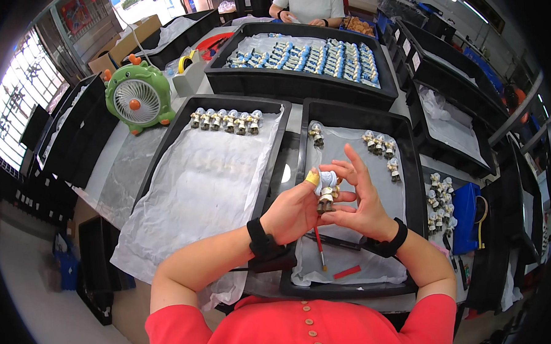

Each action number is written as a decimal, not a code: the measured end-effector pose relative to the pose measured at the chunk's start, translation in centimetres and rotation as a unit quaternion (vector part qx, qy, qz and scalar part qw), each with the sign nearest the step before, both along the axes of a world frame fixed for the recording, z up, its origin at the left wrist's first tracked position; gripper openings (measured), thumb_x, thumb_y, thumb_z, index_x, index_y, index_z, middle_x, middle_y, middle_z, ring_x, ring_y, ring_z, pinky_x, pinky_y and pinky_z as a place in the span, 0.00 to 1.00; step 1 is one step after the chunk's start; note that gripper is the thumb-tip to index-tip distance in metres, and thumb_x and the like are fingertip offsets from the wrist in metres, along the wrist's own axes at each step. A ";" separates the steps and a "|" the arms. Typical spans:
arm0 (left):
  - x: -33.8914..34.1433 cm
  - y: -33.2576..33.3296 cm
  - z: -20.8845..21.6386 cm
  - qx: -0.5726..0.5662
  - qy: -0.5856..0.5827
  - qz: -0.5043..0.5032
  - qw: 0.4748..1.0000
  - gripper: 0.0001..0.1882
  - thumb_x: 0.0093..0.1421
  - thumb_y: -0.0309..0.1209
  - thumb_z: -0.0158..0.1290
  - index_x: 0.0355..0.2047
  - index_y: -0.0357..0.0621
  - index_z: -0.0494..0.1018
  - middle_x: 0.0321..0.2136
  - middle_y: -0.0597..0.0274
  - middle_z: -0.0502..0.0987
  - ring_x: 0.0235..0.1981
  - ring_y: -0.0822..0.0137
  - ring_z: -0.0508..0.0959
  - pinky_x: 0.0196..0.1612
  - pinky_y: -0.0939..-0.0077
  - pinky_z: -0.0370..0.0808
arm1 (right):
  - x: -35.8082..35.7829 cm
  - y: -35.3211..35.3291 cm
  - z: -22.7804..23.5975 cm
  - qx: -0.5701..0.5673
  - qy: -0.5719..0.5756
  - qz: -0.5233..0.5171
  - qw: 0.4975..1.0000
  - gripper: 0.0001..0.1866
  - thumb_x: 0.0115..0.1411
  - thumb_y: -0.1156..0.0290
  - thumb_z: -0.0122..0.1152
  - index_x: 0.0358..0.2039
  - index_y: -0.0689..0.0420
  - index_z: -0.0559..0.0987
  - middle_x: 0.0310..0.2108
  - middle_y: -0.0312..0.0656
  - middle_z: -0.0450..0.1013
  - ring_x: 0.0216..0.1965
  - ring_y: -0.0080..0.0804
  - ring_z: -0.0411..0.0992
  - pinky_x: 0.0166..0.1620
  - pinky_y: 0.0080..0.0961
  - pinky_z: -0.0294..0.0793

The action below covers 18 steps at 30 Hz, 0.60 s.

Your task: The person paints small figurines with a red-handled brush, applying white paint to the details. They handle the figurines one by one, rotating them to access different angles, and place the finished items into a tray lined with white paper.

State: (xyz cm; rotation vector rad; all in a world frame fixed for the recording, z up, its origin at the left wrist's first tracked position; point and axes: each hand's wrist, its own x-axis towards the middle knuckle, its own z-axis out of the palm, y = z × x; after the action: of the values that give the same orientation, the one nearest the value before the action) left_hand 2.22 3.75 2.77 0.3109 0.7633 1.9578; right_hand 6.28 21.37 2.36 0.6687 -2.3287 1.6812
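Observation:
Between my two hands is a small figurine (328, 193) with a white top and dark feet. My left hand (294, 211) grips it from the left, a yellow cover on one fingertip. On the other side, my right hand (366, 206) has its thumb and some fingers at the figurine's lower part, while the index finger points up. Below the hands is a red-handled paintbrush (320, 247), tip down; whether it lies on the tray or is held, I cannot tell. Several similar figurines (379, 144) stand in the right tray (415, 184) beyond my hands.
The left tray (149, 199), lined with white sheet, has a row of figurines (227, 120) at its far end. A larger tray (296, 82) behind holds many blue-and-white pieces. A green fan (138, 95) stands left, a blue container (466, 219) right. Across the table sits another person (311, 3).

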 end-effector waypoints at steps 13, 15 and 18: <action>-0.1 0.0 -0.1 0.016 -0.026 0.010 0.999 0.26 0.68 0.48 0.25 0.57 0.44 0.56 0.47 0.45 0.70 0.46 0.54 0.74 0.47 0.65 0.72 | 0.2 0.1 0.1 0.063 0.069 -0.053 0.994 0.56 0.39 0.67 0.75 0.65 0.53 0.49 0.53 0.46 0.66 0.57 0.40 0.60 0.59 0.35 0.58; -0.1 0.0 -0.2 0.009 -0.023 0.013 1.000 0.26 0.68 0.48 0.26 0.56 0.44 0.56 0.47 0.46 0.70 0.46 0.55 0.74 0.47 0.65 0.72 | 0.1 0.1 -0.1 0.058 0.064 -0.050 0.995 0.56 0.39 0.68 0.75 0.64 0.53 0.49 0.52 0.45 0.66 0.57 0.40 0.61 0.59 0.35 0.57; -0.1 0.0 -0.3 -0.012 -0.013 0.020 1.000 0.27 0.68 0.49 0.27 0.57 0.44 0.56 0.48 0.47 0.70 0.47 0.56 0.74 0.48 0.64 0.72 | 0.1 0.1 -0.2 0.064 0.060 -0.051 0.995 0.55 0.39 0.69 0.74 0.64 0.53 0.50 0.52 0.45 0.67 0.56 0.39 0.62 0.58 0.35 0.58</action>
State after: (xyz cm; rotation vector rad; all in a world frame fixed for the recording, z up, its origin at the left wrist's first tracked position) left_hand 2.12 3.73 2.46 0.2571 0.7809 1.9856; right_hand 6.36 21.47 2.18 0.6431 -2.3578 1.4188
